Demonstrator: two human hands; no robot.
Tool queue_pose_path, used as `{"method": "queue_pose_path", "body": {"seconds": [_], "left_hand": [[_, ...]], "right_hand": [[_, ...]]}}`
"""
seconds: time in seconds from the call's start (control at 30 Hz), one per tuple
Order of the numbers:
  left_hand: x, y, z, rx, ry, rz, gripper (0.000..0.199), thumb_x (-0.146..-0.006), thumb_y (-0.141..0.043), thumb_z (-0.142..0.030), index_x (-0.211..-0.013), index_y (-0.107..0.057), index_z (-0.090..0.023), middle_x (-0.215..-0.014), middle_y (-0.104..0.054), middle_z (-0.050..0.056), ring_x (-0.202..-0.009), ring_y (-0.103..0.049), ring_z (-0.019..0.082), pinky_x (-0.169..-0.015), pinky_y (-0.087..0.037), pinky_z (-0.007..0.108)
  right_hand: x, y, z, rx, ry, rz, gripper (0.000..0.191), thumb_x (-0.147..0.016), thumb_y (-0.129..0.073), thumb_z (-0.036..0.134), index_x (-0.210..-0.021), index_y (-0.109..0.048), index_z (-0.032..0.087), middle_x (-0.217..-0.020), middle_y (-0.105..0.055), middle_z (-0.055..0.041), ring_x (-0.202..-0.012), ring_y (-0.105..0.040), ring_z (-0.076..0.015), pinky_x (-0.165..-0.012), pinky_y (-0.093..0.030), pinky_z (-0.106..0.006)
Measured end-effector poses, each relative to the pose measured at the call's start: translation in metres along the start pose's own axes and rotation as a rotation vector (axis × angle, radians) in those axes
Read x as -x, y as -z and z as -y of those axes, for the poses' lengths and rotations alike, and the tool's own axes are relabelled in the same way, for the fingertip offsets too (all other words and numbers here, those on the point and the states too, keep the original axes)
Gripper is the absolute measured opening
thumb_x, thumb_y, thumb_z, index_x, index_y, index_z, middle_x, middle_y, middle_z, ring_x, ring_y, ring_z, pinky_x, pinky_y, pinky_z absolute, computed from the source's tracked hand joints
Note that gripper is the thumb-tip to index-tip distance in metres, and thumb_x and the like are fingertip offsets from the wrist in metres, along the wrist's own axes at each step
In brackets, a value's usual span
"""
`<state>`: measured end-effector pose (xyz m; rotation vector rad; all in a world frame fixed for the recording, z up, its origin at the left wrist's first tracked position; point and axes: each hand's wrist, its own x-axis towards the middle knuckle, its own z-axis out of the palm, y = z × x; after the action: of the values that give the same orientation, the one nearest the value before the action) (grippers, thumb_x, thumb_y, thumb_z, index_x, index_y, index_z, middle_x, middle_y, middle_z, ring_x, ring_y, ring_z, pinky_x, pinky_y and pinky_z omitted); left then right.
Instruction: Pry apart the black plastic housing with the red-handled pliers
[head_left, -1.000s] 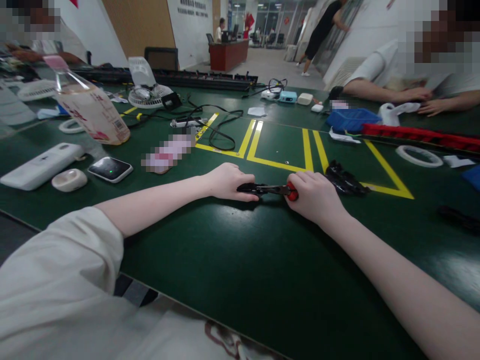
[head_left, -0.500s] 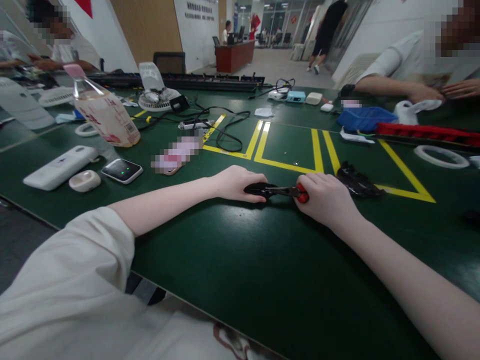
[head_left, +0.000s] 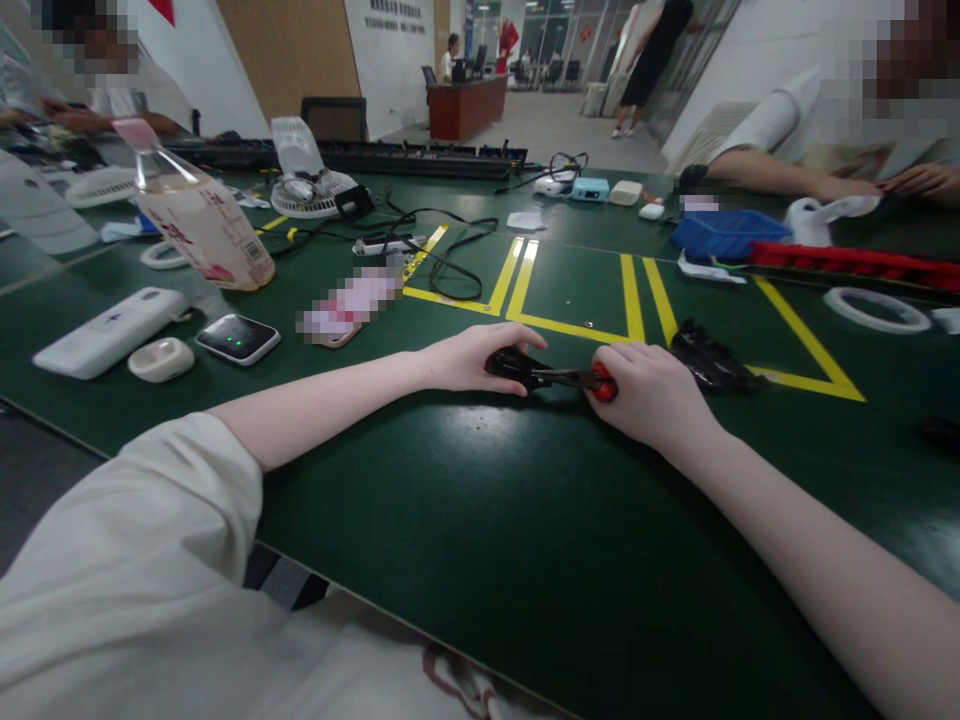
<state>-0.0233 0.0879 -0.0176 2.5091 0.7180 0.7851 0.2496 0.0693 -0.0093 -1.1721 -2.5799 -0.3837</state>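
My left hand curls around a small shiny black piece, whose exact kind I cannot make out. Its thumb lies along the near side, while the index finger is lifted a little off the top. Closed in a fist, my right hand grips red-handled pliers. Their dark metal jaws point left and meet the black piece, just above the green table. Whether the jaws are clamped on it is too small to tell. Just beyond my right hand lies a crumpled, shiny black bundle.
Yellow tape marks boxes on the table. To the left are a phone, a bottle, a white power bank and a small screen device. A blue bin and tape roll lie right. Co-workers sit opposite.
The index finger of my left hand has lifted away from the black piece, widening the gap to the thumb. The pliers and my right hand have hardly moved.
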Motion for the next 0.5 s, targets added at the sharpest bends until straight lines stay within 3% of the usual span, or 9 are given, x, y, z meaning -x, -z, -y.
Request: {"method": "queue_pose_path", "body": {"seconds": [0.13,0.27,0.5], "left_hand": [[-0.002,-0.003,0.004,0.240,0.051,-0.064,0.071,-0.074,-0.081,-0.029,-0.136,-0.047,-0.017,-0.111,-0.062,0.009,-0.084,-0.062,0.015,-0.071,-0.050,0.027],[-0.002,-0.011,-0.003,0.555,0.111,-0.076,0.080,-0.077,-0.077,-0.022,-0.145,-0.035,-0.020,-0.118,-0.060,0.010,-0.098,-0.064,0.017,-0.079,-0.054,0.029],[-0.003,-0.018,-0.012,0.653,0.193,-0.050,0.078,-0.078,-0.075,-0.019,-0.145,-0.037,-0.019,-0.123,-0.063,0.012,-0.108,-0.064,0.019,-0.091,-0.053,0.033]], "right_hand": [[0.000,0.000,-0.001,-0.040,-0.020,0.000,0.006,-0.079,-0.053,0.026,-0.082,-0.055,0.020,-0.081,-0.065,-0.0104,-0.078,-0.059,-0.0255,-0.071,-0.045,-0.038],[0.001,0.000,-0.001,-0.053,-0.042,0.005,0.007,-0.078,-0.054,0.026,-0.082,-0.056,0.020,-0.080,-0.065,-0.0106,-0.078,-0.060,-0.0265,-0.070,-0.046,-0.039],[0.000,0.001,0.000,-0.054,-0.049,0.017,0.007,-0.077,-0.054,0.026,-0.082,-0.055,0.020,-0.081,-0.065,-0.0109,-0.079,-0.060,-0.0270,-0.071,-0.046,-0.039]]}}
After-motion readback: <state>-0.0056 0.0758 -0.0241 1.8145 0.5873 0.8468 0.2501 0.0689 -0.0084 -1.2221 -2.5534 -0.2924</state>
